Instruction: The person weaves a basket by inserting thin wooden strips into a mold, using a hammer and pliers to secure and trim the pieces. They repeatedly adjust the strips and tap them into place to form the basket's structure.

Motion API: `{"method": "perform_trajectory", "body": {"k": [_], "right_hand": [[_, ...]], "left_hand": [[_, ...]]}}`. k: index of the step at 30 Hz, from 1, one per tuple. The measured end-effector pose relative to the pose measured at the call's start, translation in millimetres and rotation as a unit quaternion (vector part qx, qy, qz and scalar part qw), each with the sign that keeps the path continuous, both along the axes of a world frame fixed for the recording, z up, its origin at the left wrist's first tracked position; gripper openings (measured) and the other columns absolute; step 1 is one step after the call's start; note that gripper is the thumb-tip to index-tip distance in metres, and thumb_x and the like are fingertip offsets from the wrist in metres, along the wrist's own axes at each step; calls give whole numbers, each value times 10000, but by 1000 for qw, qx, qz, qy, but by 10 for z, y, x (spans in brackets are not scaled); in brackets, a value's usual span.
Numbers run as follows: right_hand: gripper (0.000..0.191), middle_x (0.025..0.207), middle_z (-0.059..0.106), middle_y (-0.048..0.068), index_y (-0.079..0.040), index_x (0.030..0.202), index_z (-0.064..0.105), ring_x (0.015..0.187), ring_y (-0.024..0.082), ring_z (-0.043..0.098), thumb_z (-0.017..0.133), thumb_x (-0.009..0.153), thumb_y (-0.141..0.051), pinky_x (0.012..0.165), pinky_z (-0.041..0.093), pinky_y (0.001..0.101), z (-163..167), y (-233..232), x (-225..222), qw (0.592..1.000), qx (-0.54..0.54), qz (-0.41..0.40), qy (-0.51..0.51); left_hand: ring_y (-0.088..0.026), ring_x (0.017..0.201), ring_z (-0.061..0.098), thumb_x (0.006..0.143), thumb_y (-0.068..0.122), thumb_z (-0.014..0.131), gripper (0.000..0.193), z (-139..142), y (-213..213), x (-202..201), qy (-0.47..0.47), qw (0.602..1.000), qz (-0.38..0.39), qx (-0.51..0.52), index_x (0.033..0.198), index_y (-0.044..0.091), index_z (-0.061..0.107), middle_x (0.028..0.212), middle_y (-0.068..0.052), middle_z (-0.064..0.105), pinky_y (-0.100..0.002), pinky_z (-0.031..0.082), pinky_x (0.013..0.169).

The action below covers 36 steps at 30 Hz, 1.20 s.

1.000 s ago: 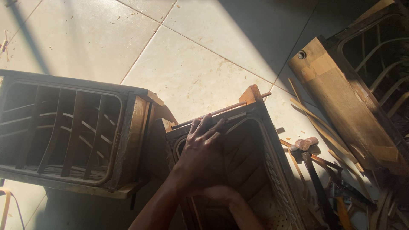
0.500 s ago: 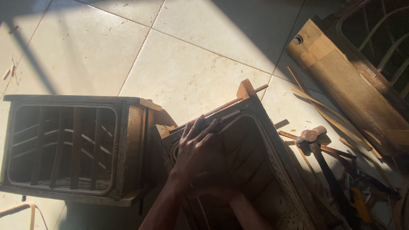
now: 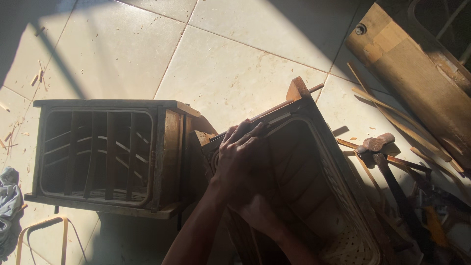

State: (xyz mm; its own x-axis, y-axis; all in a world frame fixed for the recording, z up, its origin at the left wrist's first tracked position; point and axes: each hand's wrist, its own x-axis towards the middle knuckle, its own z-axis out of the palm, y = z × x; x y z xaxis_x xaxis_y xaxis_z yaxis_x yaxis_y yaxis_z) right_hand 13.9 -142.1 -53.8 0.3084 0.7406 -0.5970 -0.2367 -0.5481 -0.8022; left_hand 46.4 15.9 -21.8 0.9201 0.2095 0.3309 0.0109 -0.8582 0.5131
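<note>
— Barely anything is shifting; the left hand (image 3: 240,159) is still lying flat, fingers together, along the top edge of the tilted wooden frame (image 3: 314,162).
— And the right hand (image 3: 257,211)?
— Sitting under it inside the frame, in shadow; I cannot tell its grip. A second frame (image 3: 105,154) is standing just beside, a hammer (image 3: 380,152) lying near.

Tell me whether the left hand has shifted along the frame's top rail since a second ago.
No. The left hand stays flat on the top rail of the wooden frame, fingertips near the same corner; only the camera moved.
</note>
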Motion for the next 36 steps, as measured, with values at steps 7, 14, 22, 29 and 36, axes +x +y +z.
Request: {"method": "perform_trajectory", "body": {"k": [7, 14, 22, 29, 36], "right_hand": [[622, 1298, 701, 181, 25, 1333, 594, 1165, 259, 667, 692, 895, -406, 1006, 541, 397, 69, 61, -555, 990, -45, -16, -136], [643, 1310, 697, 188, 27, 1339, 587, 1179, 264, 662, 698, 890, -421, 1017, 537, 400, 52, 155, -529, 984, -61, -17, -165], [667, 1325, 691, 196, 29, 1345, 579, 1195, 271, 658, 705, 885, -437, 1029, 533, 404, 265, -316, 351, 994, -76, -76, 36], [705, 1213, 658, 99, 3, 1368, 573, 1054, 195, 643, 473, 1032, -609, 929, 538, 356, -151, -609, 1104, 744, 171, -609, 216], [590, 1101, 701, 130, -14, 1228, 601, 899, 209, 683, 487, 1013, -551, 771, 579, 362, -237, -285, 895, 725, 135, -672, -63]], "left_hand": [[-356, 1433, 557, 837, 54, 709, 178, -117, -50, 25, -9, 999, 21, 36, 1012, 85, 723, 1455, -42, 666, -488, 443, 1181], [-432, 1339, 514, 636, 121, 755, 367, -101, -37, 5, -15, 1000, -11, 11, 984, 6, 734, 1388, -142, 620, -564, 415, 1087], [-344, 1362, 573, 827, 56, 705, 160, -232, -7, 29, -40, 997, -2, 62, 980, 88, 738, 1435, -22, 653, -482, 481, 1111], [-344, 1350, 576, 814, 60, 709, 191, -94, -3, 32, -46, 997, -3, 68, 1001, 91, 735, 1407, -28, 671, -485, 485, 1097], [-363, 1372, 554, 760, 65, 733, 310, 10, -48, -9, -17, 999, -1, 41, 1065, 104, 766, 1430, -30, 658, -496, 479, 1105]]}}
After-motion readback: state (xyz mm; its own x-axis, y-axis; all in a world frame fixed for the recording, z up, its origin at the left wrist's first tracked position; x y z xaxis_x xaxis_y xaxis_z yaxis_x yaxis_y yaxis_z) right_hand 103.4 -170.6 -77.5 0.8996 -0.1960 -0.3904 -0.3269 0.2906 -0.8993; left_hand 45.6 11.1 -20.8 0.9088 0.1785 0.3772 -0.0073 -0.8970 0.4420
